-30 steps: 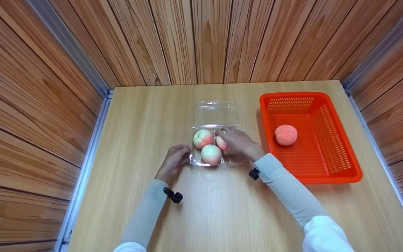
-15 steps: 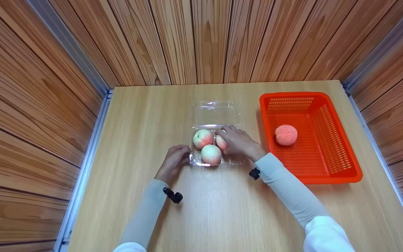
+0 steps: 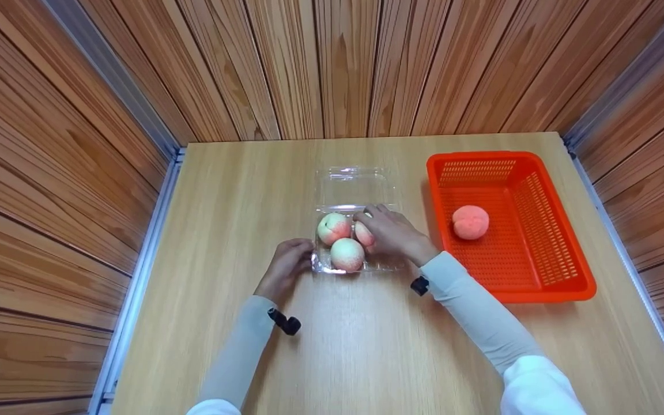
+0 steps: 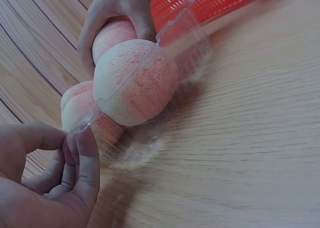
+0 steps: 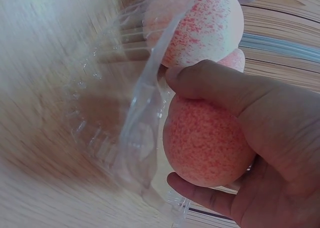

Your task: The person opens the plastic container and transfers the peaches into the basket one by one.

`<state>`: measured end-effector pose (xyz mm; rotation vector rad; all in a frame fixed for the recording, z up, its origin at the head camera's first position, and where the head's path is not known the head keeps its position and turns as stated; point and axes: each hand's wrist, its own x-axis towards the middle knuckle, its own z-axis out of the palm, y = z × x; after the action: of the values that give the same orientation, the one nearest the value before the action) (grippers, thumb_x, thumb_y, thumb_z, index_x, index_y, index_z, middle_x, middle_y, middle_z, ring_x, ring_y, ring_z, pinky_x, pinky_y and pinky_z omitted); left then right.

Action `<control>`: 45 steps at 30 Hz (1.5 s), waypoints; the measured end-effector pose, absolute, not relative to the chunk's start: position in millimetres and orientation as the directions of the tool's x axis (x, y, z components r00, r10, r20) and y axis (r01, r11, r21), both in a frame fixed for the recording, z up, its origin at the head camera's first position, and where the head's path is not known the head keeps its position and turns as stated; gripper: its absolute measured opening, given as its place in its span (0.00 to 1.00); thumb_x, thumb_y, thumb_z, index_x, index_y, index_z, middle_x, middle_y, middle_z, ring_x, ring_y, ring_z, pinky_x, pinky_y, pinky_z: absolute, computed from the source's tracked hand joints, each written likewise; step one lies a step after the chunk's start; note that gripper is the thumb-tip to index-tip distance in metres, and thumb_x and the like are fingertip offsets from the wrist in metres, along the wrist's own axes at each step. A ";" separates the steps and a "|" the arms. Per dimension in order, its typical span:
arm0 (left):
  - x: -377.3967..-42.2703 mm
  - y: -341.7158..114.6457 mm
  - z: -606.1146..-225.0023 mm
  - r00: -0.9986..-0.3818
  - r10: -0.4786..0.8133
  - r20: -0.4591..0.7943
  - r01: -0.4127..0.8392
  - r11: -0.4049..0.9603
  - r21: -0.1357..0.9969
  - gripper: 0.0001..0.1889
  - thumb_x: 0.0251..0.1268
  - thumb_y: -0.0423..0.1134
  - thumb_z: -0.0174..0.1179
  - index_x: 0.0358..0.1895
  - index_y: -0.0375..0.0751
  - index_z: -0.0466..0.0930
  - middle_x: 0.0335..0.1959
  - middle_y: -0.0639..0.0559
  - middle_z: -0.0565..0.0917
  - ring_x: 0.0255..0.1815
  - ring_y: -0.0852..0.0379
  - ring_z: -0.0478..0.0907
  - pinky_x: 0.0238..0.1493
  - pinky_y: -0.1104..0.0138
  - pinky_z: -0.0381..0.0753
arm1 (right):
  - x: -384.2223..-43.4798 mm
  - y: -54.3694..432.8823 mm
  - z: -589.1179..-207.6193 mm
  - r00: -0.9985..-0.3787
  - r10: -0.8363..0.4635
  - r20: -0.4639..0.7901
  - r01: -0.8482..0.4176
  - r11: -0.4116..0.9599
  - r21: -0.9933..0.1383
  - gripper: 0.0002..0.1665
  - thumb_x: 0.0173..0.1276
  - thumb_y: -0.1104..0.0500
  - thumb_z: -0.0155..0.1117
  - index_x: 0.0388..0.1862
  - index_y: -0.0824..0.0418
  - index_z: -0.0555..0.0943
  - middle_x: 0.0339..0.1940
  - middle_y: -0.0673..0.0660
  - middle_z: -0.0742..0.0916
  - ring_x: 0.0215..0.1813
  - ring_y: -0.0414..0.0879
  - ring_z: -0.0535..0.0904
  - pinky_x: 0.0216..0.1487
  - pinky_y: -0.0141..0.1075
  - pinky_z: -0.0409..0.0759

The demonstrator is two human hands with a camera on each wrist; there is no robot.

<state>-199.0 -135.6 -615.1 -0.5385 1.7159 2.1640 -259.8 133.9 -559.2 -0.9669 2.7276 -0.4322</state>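
Observation:
A clear plastic clamshell container [image 3: 381,264] lies on the table with its lid [image 3: 355,185] folded back. Two pale peaches with a pink blush, one at the left [image 3: 334,229] and one nearer the front [image 3: 347,255], sit inside it. My right hand [image 3: 392,232] grips a third peach [image 5: 207,143] in the container's right part, thumb and fingers curled round it. At the container's left front corner, my left hand [image 3: 287,262] pinches the plastic rim between thumb and fingertips, which shows closely in the left wrist view.
An orange-red plastic basket [image 3: 565,253] with slotted sides stands on the right of the table. One pink peach [image 3: 471,222] lies in it, near its left wall. Wooden panel walls [image 3: 346,69] border the table [image 3: 217,196] at the back and sides.

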 end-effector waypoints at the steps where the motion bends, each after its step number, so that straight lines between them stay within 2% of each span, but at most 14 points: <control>1: -198.9 -135.5 -614.9 -0.876 0.020 -0.482 -0.474 -0.223 0.852 0.14 0.75 0.31 0.58 0.55 0.23 0.81 0.36 0.45 0.85 0.33 0.59 0.82 0.35 0.70 0.85 | -259.8 133.9 -559.0 -0.761 -0.641 -0.100 -0.579 0.741 -0.342 0.41 0.66 0.52 0.80 0.76 0.52 0.74 0.71 0.59 0.77 0.69 0.58 0.72 0.72 0.56 0.79; 14: -199.5 -137.3 -615.2 -0.871 0.017 -0.492 -0.485 -0.196 0.852 0.14 0.75 0.32 0.58 0.57 0.26 0.82 0.43 0.43 0.85 0.38 0.57 0.83 0.38 0.70 0.86 | -260.4 135.3 -550.7 -0.761 -0.646 -0.060 -0.586 0.724 -0.363 0.40 0.63 0.54 0.83 0.72 0.52 0.77 0.66 0.61 0.78 0.65 0.58 0.74 0.68 0.55 0.82; 23: -199.4 -138.5 -615.9 -0.882 0.035 -0.470 -0.466 -0.204 0.861 0.14 0.76 0.32 0.58 0.57 0.25 0.82 0.42 0.43 0.85 0.38 0.56 0.83 0.38 0.70 0.86 | -260.5 136.9 -545.8 -0.768 -0.638 -0.065 -0.568 0.723 -0.393 0.41 0.63 0.55 0.83 0.74 0.52 0.76 0.68 0.64 0.76 0.67 0.62 0.76 0.69 0.59 0.82; 32: -200.1 -138.3 -615.2 -0.879 0.036 -0.475 -0.472 -0.208 0.857 0.14 0.74 0.30 0.57 0.55 0.24 0.82 0.39 0.44 0.85 0.36 0.57 0.82 0.36 0.70 0.84 | -261.1 136.7 -541.5 -0.765 -0.643 -0.032 -0.576 0.706 -0.411 0.40 0.66 0.56 0.81 0.74 0.51 0.74 0.67 0.62 0.77 0.66 0.59 0.78 0.68 0.55 0.83; 39: -200.5 -135.4 -617.4 -0.885 0.013 -0.465 -0.456 -0.217 0.863 0.14 0.73 0.29 0.56 0.54 0.22 0.81 0.35 0.48 0.82 0.35 0.58 0.80 0.34 0.71 0.83 | -262.5 136.0 -538.7 -0.751 -0.661 0.013 -0.613 0.688 -0.389 0.41 0.62 0.56 0.84 0.72 0.57 0.76 0.65 0.64 0.79 0.64 0.59 0.79 0.66 0.53 0.85; 45: -199.1 -137.8 -615.8 -0.866 0.030 -0.499 -0.495 -0.189 0.848 0.15 0.75 0.33 0.57 0.57 0.26 0.82 0.40 0.45 0.84 0.37 0.57 0.82 0.38 0.70 0.85 | -260.2 138.1 -540.3 -0.757 -0.654 -0.007 -0.597 0.695 -0.400 0.41 0.63 0.56 0.82 0.73 0.54 0.75 0.66 0.61 0.78 0.66 0.58 0.77 0.69 0.55 0.83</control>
<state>-199.1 -137.8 -615.8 -0.5373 1.7337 2.1165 -260.2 138.1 -540.3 -1.0225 2.7543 -0.5712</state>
